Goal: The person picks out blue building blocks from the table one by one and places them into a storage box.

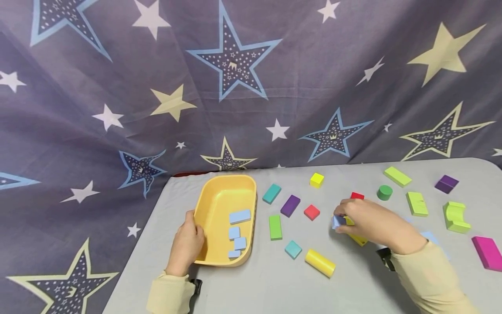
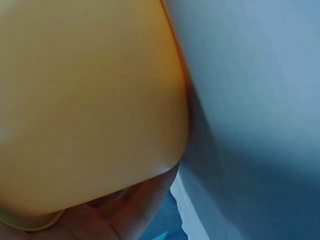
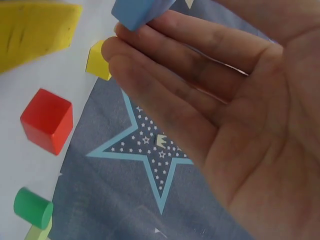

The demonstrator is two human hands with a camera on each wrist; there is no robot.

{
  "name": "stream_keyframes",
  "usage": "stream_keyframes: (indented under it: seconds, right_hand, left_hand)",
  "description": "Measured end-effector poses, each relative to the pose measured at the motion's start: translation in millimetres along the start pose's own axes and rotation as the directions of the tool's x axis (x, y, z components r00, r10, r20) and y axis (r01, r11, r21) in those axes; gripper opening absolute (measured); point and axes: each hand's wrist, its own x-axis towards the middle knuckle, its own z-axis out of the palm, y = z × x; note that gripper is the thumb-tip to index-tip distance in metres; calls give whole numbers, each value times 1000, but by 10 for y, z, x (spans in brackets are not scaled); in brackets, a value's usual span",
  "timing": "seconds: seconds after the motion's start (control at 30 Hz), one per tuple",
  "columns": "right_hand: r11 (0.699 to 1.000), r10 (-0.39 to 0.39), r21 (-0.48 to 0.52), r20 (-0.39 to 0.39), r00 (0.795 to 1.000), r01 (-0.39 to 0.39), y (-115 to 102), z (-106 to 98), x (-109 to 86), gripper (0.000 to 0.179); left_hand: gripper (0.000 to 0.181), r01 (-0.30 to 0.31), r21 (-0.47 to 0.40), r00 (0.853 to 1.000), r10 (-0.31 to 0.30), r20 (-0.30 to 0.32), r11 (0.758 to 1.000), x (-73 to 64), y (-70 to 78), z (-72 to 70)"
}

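Note:
At the left of the head view a yellow plastic basin [image 1: 213, 226] holds several light blue blocks [image 1: 239, 216]. My left hand [image 1: 186, 242] grips the basin's left side, thumb over the rim and fingers [image 2: 145, 207] against the outer wall. My right hand [image 1: 372, 220] pinches a small blue block [image 1: 338, 222] between thumb and fingertips. In the right wrist view, the same blue block [image 3: 140, 11] shows at the fingertips, the palm partly facing the camera. A yellow block [image 1: 357, 239] lies under the right hand, partly hidden by it.
Between basin and right hand lie a purple block [image 1: 290, 206], a green block [image 1: 275, 227], a red block [image 1: 311, 212] and a yellow cylinder [image 1: 320, 263]. Farther right are a green cylinder [image 1: 384, 192], lime blocks [image 1: 417, 204] and a magenta block [image 1: 487, 253]. A star-patterned curtain [image 1: 290, 109] hangs behind the table.

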Motion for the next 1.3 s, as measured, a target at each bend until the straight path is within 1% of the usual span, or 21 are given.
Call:
stream_keyframes:
  seconds: [0.17, 0.3, 0.6, 0.8, 0.97, 1.13, 1.2, 1.3]
  right_hand:
    - [1000, 31, 5, 45, 999, -31, -64, 2, 51, 21]
    - [999, 33, 4, 58, 998, -34, -105, 1, 82, 23]
    - [1000, 4, -13, 32, 999, -4, -191, 13, 120, 20]
    - [999, -30, -16, -11, 999, 30, -289, 3, 187, 20]
    - [999, -42, -11, -31, 999, 42, -381, -37, 242, 19]
    - [999, -40, 13, -26, 999, 41, -439, -36, 297, 25]
    - [999, -38, 16, -18, 999, 39, -453, -30, 316, 32]
    - [999, -50, -4, -21, 999, 50, -461, -12, 332, 31]
  left_hand:
    - [44, 0, 1, 1000, 0, -6, 1000, 1, -4, -3]
    - [44, 6, -1, 1000, -6, -2, 1000, -1, -1, -7]
    - [43, -3, -14, 1000, 3, -4, 1000, -1, 44, 7]
    - [43, -7, -3, 1000, 7, -12, 1000, -12, 24, -6]
    - [43, -10, -4, 1000, 10, -14, 1000, -9, 5, -5]
    - [43, -11, -7, 1000, 11, -18, 1000, -12, -6, -5]
    - [43, -14, -10, 1000, 14, -22, 1000, -15, -2, -8]
    - [42, -20, -16, 999, 20, -25, 1000, -17, 13, -15]
